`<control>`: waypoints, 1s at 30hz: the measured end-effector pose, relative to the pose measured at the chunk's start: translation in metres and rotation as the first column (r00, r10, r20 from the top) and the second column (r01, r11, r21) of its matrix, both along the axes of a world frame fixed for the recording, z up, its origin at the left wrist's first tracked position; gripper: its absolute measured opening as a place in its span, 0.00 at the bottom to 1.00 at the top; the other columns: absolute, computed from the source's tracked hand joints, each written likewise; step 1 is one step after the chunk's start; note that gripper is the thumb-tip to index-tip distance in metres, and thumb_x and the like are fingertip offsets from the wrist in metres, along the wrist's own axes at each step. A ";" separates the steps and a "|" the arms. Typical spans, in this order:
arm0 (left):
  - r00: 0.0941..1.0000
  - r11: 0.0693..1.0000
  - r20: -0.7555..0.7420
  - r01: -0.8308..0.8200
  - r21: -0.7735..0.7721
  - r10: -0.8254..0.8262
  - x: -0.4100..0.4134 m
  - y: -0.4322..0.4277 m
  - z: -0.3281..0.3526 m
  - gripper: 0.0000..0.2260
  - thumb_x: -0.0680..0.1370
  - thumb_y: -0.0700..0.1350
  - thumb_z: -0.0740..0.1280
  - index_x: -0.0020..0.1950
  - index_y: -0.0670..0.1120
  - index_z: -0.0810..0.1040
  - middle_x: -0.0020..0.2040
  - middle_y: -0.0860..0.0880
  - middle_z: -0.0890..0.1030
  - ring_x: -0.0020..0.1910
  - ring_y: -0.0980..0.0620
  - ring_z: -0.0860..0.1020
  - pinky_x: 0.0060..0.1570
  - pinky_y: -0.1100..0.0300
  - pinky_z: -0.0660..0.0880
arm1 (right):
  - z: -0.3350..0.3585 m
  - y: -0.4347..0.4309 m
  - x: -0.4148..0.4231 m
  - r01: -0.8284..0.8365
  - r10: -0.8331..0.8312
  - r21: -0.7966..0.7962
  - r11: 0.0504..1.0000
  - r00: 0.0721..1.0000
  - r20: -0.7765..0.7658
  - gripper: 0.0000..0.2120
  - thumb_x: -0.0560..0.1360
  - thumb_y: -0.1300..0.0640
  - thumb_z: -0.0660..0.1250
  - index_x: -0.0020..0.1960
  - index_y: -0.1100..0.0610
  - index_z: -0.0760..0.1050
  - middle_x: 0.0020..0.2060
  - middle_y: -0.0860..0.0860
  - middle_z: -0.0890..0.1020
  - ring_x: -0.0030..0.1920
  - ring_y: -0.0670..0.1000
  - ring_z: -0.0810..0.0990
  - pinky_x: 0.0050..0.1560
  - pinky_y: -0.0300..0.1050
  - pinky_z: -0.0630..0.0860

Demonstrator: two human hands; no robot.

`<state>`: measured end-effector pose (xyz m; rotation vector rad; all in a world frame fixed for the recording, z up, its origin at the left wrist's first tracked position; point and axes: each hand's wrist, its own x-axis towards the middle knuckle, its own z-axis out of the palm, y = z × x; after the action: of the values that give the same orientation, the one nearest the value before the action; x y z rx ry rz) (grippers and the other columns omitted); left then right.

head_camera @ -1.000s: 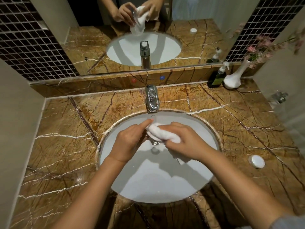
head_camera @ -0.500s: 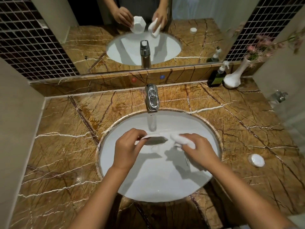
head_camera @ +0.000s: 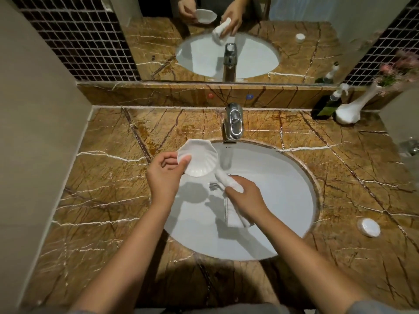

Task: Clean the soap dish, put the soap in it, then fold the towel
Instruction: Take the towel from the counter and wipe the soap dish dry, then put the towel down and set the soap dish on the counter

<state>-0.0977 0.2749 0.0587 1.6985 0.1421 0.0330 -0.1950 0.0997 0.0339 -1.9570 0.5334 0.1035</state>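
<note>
My left hand (head_camera: 164, 175) pinches the near rim of a white shell-shaped soap dish (head_camera: 199, 158), held face up over the left edge of the white sink (head_camera: 283, 200). Just right of it, my right hand (head_camera: 246, 198) is closed around a rolled white towel (head_camera: 229, 182), whose loose end hangs below the hand into the basin. Dish and towel are a small gap apart. A round white soap (head_camera: 368, 227) lies on the marble counter to the right of the sink.
A chrome tap (head_camera: 233, 122) stands behind the basin. A dark pump bottle (head_camera: 325, 107) and a white vase (head_camera: 349, 111) with pink flowers sit at the back right. A mirror (head_camera: 226, 37) runs along the back, walls close in left and right.
My hands have drawn apart. The left hand lifted the dish up and to the left, turning it face up. The right hand with the towel stayed over the basin.
</note>
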 end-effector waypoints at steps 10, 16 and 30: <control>0.955 0.953 -0.086 -0.290 -0.085 0.283 -0.004 0.090 0.012 0.10 0.68 0.40 0.78 0.40 0.48 0.77 0.34 0.50 0.81 0.28 0.63 0.79 0.28 0.71 0.74 | -0.007 0.180 0.066 -0.379 0.392 -0.132 0.916 0.916 0.089 0.13 0.73 0.47 0.65 0.55 0.51 0.78 0.51 0.54 0.84 0.50 0.57 0.81 0.45 0.48 0.78; 0.877 0.886 -0.147 -0.464 -0.017 0.457 -0.023 0.156 0.010 0.11 0.68 0.42 0.78 0.44 0.43 0.78 0.34 0.51 0.81 0.27 0.64 0.79 0.26 0.71 0.74 | -0.020 0.265 0.073 -0.520 0.540 -0.180 0.835 0.837 0.085 0.15 0.76 0.54 0.64 0.61 0.56 0.74 0.55 0.57 0.82 0.55 0.59 0.79 0.51 0.49 0.76; 0.823 0.845 -0.218 -0.534 0.023 0.525 -0.030 0.204 -0.006 0.11 0.67 0.44 0.78 0.44 0.45 0.79 0.37 0.51 0.82 0.33 0.58 0.81 0.29 0.67 0.77 | -0.034 0.252 0.077 -0.589 0.627 -0.332 0.737 0.779 0.010 0.24 0.75 0.50 0.65 0.69 0.56 0.68 0.65 0.58 0.72 0.64 0.57 0.70 0.62 0.52 0.70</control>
<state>-0.1281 0.4784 0.0528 1.5724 0.7770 0.2611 -0.1179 0.3515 -0.0003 -2.3702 -0.2200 0.3292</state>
